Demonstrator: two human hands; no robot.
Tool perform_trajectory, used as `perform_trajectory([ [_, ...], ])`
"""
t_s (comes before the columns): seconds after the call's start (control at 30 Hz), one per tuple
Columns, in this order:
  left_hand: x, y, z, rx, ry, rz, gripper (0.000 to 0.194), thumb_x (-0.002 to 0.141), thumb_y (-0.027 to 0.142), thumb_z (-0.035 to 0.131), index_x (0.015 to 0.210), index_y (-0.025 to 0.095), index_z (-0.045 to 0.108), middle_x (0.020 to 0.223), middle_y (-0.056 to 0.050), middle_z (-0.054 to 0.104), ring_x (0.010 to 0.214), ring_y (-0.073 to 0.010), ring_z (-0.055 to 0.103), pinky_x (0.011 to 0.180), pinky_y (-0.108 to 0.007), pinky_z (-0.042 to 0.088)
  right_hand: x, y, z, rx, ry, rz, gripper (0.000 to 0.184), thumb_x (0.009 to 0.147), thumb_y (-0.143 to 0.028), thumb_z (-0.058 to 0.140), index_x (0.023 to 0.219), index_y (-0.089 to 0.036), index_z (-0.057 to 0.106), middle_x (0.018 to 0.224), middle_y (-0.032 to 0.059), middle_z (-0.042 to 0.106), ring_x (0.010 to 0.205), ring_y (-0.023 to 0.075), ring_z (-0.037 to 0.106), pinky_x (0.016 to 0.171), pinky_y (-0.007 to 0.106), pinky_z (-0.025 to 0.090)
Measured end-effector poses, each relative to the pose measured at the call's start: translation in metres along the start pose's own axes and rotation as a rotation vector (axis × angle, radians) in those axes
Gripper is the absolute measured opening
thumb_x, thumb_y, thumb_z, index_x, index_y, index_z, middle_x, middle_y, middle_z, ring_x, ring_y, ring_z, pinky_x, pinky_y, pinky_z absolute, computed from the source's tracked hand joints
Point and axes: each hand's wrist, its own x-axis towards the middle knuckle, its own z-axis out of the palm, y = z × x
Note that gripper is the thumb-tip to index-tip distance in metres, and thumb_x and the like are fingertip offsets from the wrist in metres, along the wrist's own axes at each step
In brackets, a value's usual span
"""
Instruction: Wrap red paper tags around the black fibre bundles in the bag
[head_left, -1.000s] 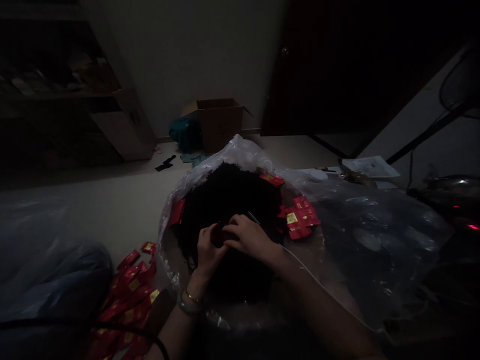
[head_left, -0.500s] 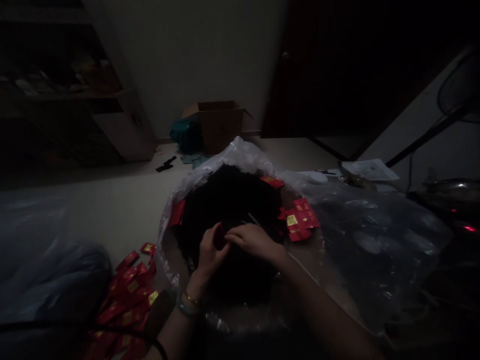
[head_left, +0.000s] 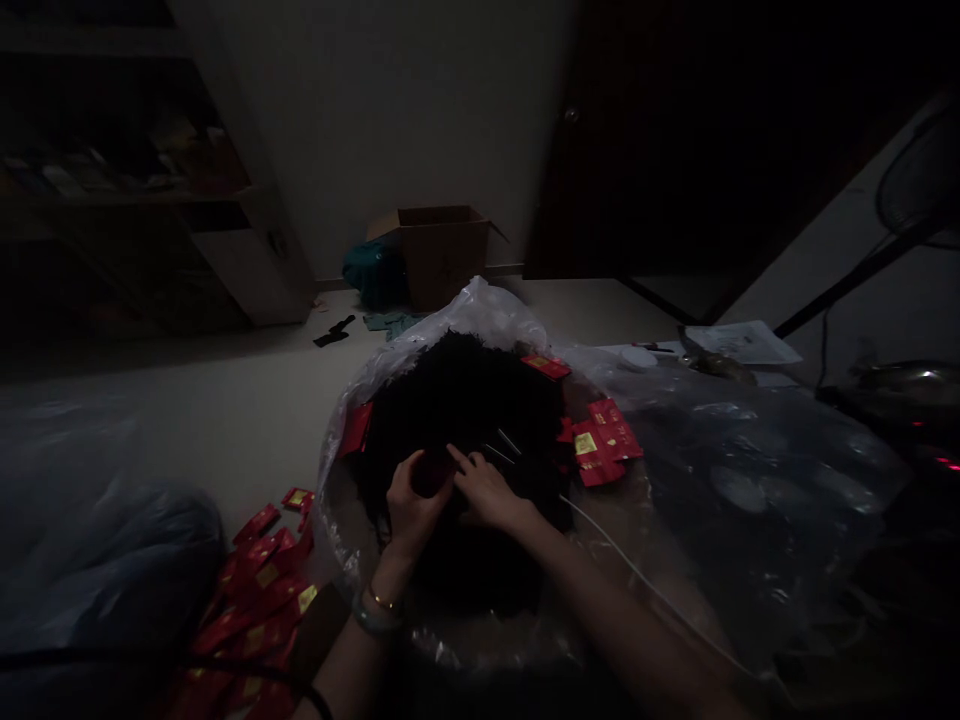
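We're seeing the left hand [head_left: 409, 510] holding a small dark red packet [head_left: 433, 474], thumb and fingers bending around it in a loose ring. The right hand [head_left: 487, 497] is sitting just to the right, index finger pointing toward the packet's right edge; we cannot tell whether it is pinching anything. The packet is hanging over a heap of loose black material [head_left: 465, 400], which is lying inside a round container lined with clear plastic [head_left: 480, 305]. Two thin pale sticks [head_left: 510, 442] are resting on the heap, just beyond the right hand. Flat red packets [head_left: 609, 442] are lying at the container's right side, another red packet [head_left: 546, 367] at the far right, one more [head_left: 356, 430] at the left edge. A pile of red packets [head_left: 259, 580] is covering the floor near left. A white cord [head_left: 637, 575] is running past the right forearm. Far off, an open cardboard box [head_left: 446, 260] is standing beside a teal bundle [head_left: 373, 275].
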Motion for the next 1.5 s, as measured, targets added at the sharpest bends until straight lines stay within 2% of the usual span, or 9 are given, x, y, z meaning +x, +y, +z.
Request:
perform_trajectory([
  [0.1,0.000,0.000,-0.001,0.023,0.022,0.036,0.047,0.067,0.035,0.072,0.108,0.017,0.057,0.095,-0.008,0.064,0.086,-0.0216,0.063,0.077,-0.036,0.053,0.004,-0.007,0.007,-0.088,0.035,-0.052,0.040,0.076,-0.019,0.062,0.116,-0.021,0.058,0.130,0.0129,0.048,0.108,0.0298,0.047,0.080,0.041,0.048],
  [0.2,0.000,0.001,-0.001,0.027,0.016,0.074,0.048,0.068,0.033,0.072,0.110,0.017,0.056,0.096,-0.008,0.062,0.088,-0.0213,0.062,0.078,-0.036,0.053,0.001,-0.001,0.004,-0.064,0.076,0.005,0.025,0.081,-0.013,0.053,0.101,-0.022,0.064,0.112,0.0099,0.057,0.098,0.0226,0.053,0.071,0.031,0.049],
  [0.4,0.000,0.005,-0.002,0.015,-0.054,0.105,0.047,0.069,0.027,0.070,0.112,0.019,0.055,0.097,-0.006,0.060,0.089,-0.0202,0.061,0.077,-0.034,0.053,-0.011,0.027,-0.018,0.321,0.289,0.081,0.026,0.073,-0.006,0.058,0.093,-0.019,0.067,0.098,0.0050,0.067,0.091,0.0171,0.062,0.083,0.030,0.048],
  [0.57,0.000,0.006,-0.001,-0.013,-0.101,0.059,0.046,0.069,0.026,0.071,0.112,0.021,0.056,0.098,-0.005,0.060,0.087,-0.0195,0.062,0.076,-0.033,0.053,-0.022,0.013,-0.061,0.626,0.534,0.010,0.017,0.074,-0.014,0.062,0.087,-0.020,0.070,0.088,0.0022,0.071,0.083,0.0167,0.066,0.077,0.029,0.051],
  [0.8,-0.001,-0.001,0.001,-0.015,-0.107,0.055,0.049,0.067,0.025,0.071,0.113,0.021,0.056,0.099,-0.006,0.061,0.087,-0.0200,0.062,0.075,-0.034,0.054,-0.018,-0.025,-0.082,0.615,0.499,-0.063,0.030,0.068,-0.008,0.064,0.095,-0.019,0.070,0.094,0.0042,0.071,0.082,0.0161,0.066,0.074,0.027,0.052],
  [1.0,-0.001,0.000,0.001,-0.035,-0.089,0.038,0.048,0.068,0.028,0.070,0.113,0.020,0.056,0.098,-0.006,0.061,0.087,-0.0198,0.063,0.076,-0.033,0.054,-0.021,-0.010,-0.073,0.648,0.562,0.052,0.026,0.072,-0.009,0.060,0.094,-0.018,0.070,0.092,0.0040,0.070,0.082,0.0161,0.065,0.074,0.029,0.053],
  [1.1,-0.001,0.002,0.000,-0.062,-0.087,-0.006,0.049,0.067,0.031,0.071,0.112,0.020,0.057,0.099,-0.007,0.063,0.089,-0.0208,0.063,0.078,-0.034,0.053,-0.028,0.003,-0.068,0.538,0.443,0.060,0.027,0.072,-0.008,0.061,0.095,-0.020,0.070,0.097,0.0061,0.068,0.088,0.0186,0.064,0.080,0.034,0.052],
  [1.3,0.004,0.004,-0.006,-0.381,-0.361,-0.149,0.050,0.071,0.039,0.065,0.115,0.017,0.059,0.108,-0.010,0.067,0.098,-0.0252,0.063,0.087,-0.038,0.050,-0.030,0.003,-0.066,0.324,0.432,-0.291,0.046,0.073,-0.008,0.064,0.115,-0.026,0.061,0.136,0.0080,0.045,0.126,0.0232,0.039,0.102,0.044,0.038],
  [1.5,0.008,0.008,-0.008,-0.663,-0.599,-0.342,0.050,0.078,0.048,0.053,0.114,0.014,0.062,0.110,-0.011,0.068,0.102,-0.0280,0.062,0.088,-0.041,0.048,-0.020,0.003,-0.074,0.308,0.425,-0.232,0.003,0.077,-0.018,0.066,0.074,-0.019,0.066,0.091,0.0053,0.061,0.093,0.0184,0.053,0.084,0.034,0.046],
])
